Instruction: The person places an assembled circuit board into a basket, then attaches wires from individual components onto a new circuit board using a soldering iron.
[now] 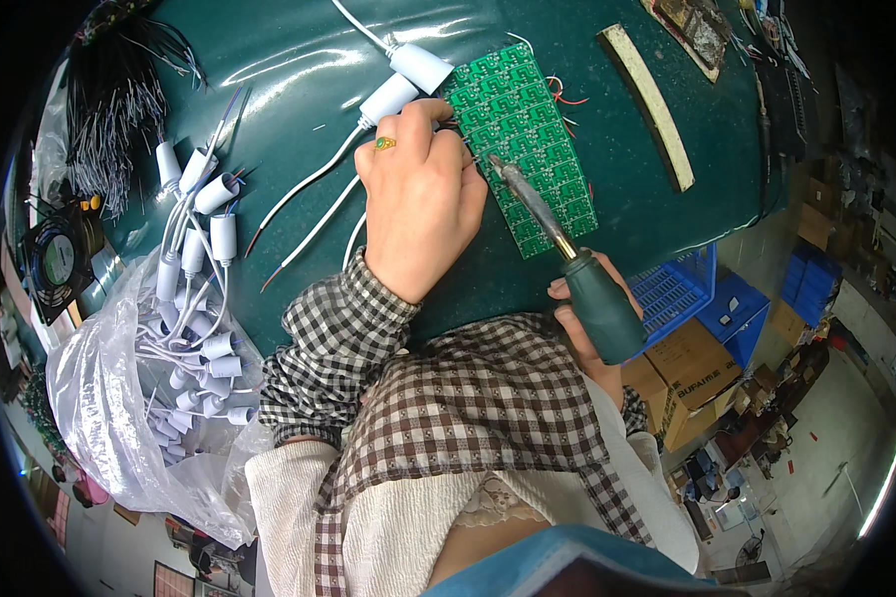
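Note:
My right hand (pixel 582 323) is wrapped round the dark green handle of a soldering iron (pixel 599 308). The iron's tip meets the green circuit board panel (pixel 518 129) near its left-middle part. At the panel's left edge my left hand (pixel 423 184) is closed, fingertips pinched together over something hidden, with thin dark wire just showing. White cylindrical lamp sockets (pixel 420 66) with white cables lie against the panel's upper left, one right above my left fingers. More white cables (pixel 314 231) with bare ends run out beside my left wrist. Red wires (pixel 567 97) stick out from the panel's right side.
A clear plastic bag (pixel 100 398) spills many white sockets at left. A bundle of black wires (pixel 119 109) hangs at the upper left, a small fan (pixel 55 254) below it. A pale curved strip (pixel 649 107) lies at right. Cardboard boxes (pixel 692 368) and a blue crate (pixel 677 289) stand beyond the table edge.

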Motion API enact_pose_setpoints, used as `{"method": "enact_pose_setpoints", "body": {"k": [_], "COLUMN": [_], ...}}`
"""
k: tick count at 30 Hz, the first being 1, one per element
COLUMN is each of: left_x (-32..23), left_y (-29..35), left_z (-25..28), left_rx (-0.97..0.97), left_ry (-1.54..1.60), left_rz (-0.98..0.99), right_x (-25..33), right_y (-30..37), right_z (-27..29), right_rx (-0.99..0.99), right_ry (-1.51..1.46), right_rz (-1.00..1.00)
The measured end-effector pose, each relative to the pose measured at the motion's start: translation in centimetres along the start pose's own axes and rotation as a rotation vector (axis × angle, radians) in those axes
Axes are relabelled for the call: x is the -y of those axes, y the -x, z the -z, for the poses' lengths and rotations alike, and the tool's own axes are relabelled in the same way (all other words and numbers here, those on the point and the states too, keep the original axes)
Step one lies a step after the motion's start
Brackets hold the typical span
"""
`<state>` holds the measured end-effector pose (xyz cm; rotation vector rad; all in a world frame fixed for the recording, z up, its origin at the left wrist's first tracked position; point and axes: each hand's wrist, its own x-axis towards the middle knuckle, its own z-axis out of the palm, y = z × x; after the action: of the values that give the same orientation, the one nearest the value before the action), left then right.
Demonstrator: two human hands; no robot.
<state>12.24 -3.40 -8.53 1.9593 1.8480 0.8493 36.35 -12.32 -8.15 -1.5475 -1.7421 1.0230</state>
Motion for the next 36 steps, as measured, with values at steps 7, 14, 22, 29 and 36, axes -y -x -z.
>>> {"method": "enact_pose_setpoints", "body": {"k": [7, 14, 22, 29, 36], "left_x": [-0.1, 0.0, 0.0, 0.2, 0.6], "left_y": [0.1, 0.1, 0.0, 0.7, 0.8], "left_z": [-0.1, -0.2, -0.1, -0.6, -0.3], "left_rx": [-0.015, -0.005, -0.038, -0.084, -0.099], "left_ry": [-0.005, -0.006, 0.004, -0.009, 0.04], "left_rz": [-0.005, 0.012, -0.006, -0.017, -0.034], "right_x": [-0.6, 0.0, -0.1, -0.3, 0.1], "right_y": [0.3, -0.1, -0.6, -1.2, -2.1], "right_z": [0.2, 0.3, 0.2, 0.3, -0.3], "right_rx": [-0.004, -0.042, -0.055, -0.052, -0.104], "right_ry": [-0.042, -0.126, -0.242, -0.436, -0.477], "right_rz": [-0.006, -0.027, 0.015, -0.031, 0.045]}}
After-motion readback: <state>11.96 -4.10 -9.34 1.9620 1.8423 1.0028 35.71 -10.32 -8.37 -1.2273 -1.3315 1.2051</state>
